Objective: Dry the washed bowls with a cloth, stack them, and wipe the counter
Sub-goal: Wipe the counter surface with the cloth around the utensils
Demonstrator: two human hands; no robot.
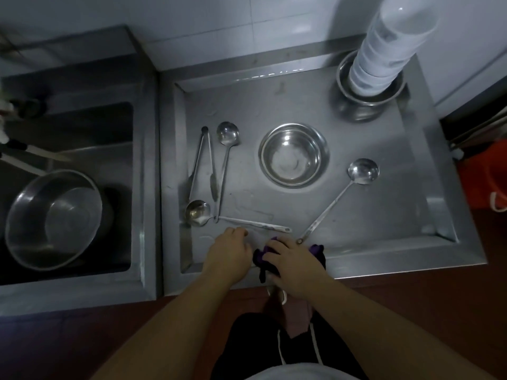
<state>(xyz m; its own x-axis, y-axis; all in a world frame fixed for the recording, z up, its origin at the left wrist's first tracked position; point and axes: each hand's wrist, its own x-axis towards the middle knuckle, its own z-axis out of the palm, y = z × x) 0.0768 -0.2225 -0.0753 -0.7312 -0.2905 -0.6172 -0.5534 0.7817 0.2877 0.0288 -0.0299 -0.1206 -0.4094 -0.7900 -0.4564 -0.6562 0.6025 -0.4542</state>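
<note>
My right hand (292, 266) grips a dark purple cloth (260, 257) at the near rim of the steel counter tray (384, 215). My left hand (229, 252) rests beside it with fingers loosely curled, holding nothing, just below the handle of a ladle (197, 213). A steel bowl (294, 154) sits upright in the middle of the tray. At the back right a tall stack of white bowls (384, 50) stands inside steel bowls (365, 101).
Tongs (204, 163) and a second ladle (227, 149) lie at the tray's left; a third ladle (362, 172) lies diagonally at right, its handle end by my right hand. A large steel basin (55, 218) sits in the sink on the left. Orange bucket (485, 182) at right.
</note>
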